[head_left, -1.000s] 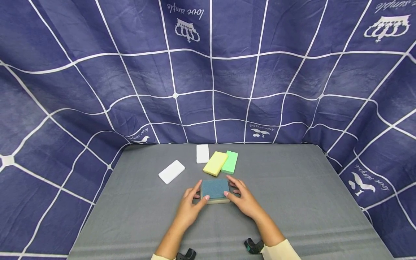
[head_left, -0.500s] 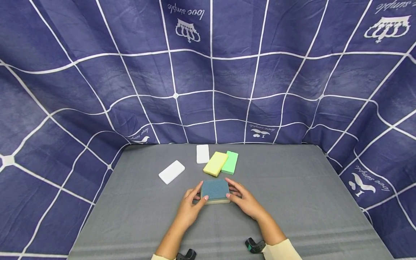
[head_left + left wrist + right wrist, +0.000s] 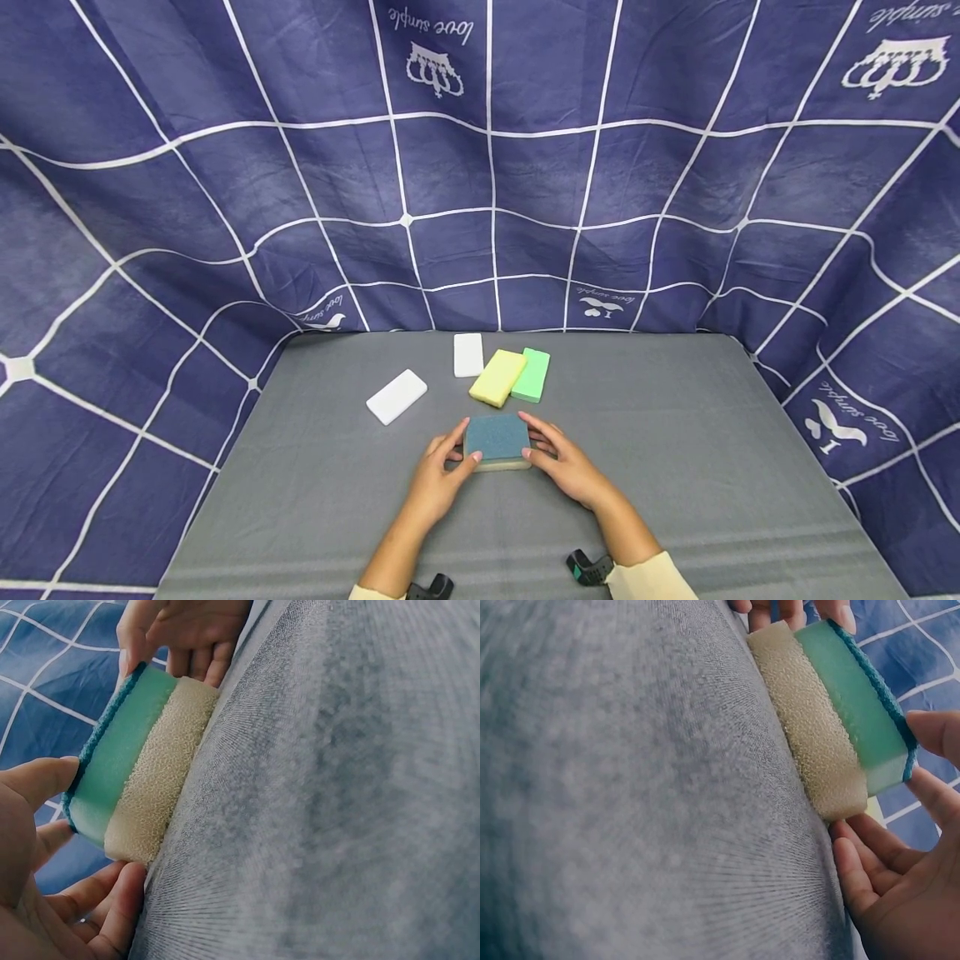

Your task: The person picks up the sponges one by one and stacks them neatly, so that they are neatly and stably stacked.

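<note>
A green scrub sponge (image 3: 124, 754) with a blue scouring layer lies on a beige sponge (image 3: 810, 724), making a stack on the grey table. My left hand (image 3: 435, 482) holds the stack's left side, with thumb and forefinger at the scouring layer's edge. On the other side my right hand (image 3: 572, 471) holds it likewise, its thumb at the near right corner. In both wrist views the lower fingers rest by the beige sponge at table level. The two sponges' long edges run roughly parallel.
Just beyond the stack, a yellow sponge (image 3: 497, 377) leans partly over a light green sponge (image 3: 531, 375). Two white sponges lie to the left, one at the back (image 3: 468, 356) and one nearer (image 3: 397, 397). A blue checked curtain (image 3: 525, 183) hangs behind the table (image 3: 675, 433).
My right thumb has slid slightly right, from the top of the green scrub sponge to its edge, and the right forefinger has come in a little. The left hand stays put.
</note>
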`<move>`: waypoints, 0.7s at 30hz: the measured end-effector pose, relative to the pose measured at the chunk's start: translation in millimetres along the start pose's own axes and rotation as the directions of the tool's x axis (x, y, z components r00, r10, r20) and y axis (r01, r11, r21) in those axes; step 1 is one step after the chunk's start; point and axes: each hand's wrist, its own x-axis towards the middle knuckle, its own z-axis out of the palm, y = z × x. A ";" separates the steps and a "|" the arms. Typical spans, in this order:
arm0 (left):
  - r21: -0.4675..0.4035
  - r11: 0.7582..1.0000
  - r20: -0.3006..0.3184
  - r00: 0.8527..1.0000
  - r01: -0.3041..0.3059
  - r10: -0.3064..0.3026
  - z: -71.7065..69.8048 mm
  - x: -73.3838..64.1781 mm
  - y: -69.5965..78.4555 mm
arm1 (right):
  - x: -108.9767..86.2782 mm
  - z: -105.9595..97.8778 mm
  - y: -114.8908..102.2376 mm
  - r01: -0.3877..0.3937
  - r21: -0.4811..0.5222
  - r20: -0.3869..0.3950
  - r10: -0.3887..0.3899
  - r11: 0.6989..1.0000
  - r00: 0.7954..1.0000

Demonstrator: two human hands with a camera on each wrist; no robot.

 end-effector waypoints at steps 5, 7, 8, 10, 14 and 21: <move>-0.011 1.000 -0.013 1.000 -0.011 0.011 -0.4 -0.2 -0.6 | 0.2 0.5 -0.4 0.003 -0.013 -0.002 -0.003 1.000 1.000; -0.013 1.000 -0.016 1.000 -0.010 0.010 -0.3 -0.4 -0.8 | 0.2 0.4 -0.5 0.009 -0.018 -0.002 -0.009 1.000 1.000; -0.012 1.000 -0.016 1.000 -0.009 0.009 0.0 -0.4 -1.0 | 0.1 0.4 -0.4 0.013 -0.018 -0.002 -0.013 1.000 1.000; -0.010 1.000 -0.016 1.000 -0.008 0.008 0.3 -0.7 -1.2 | 0.0 0.3 -0.5 0.017 -0.019 -0.004 -0.017 1.000 1.000; -0.004 1.000 -0.015 1.000 -0.003 0.003 0.7 -1.1 -1.0 | -0.1 0.5 -1.1 0.006 -0.015 -0.006 -0.006 1.000 1.000; -0.047 0.999 -0.031 0.999 0.020 -0.022 0.5 -2.2 2.7 | -0.1 0.6 -1.8 -0.003 -0.013 -0.006 0.003 1.000 1.000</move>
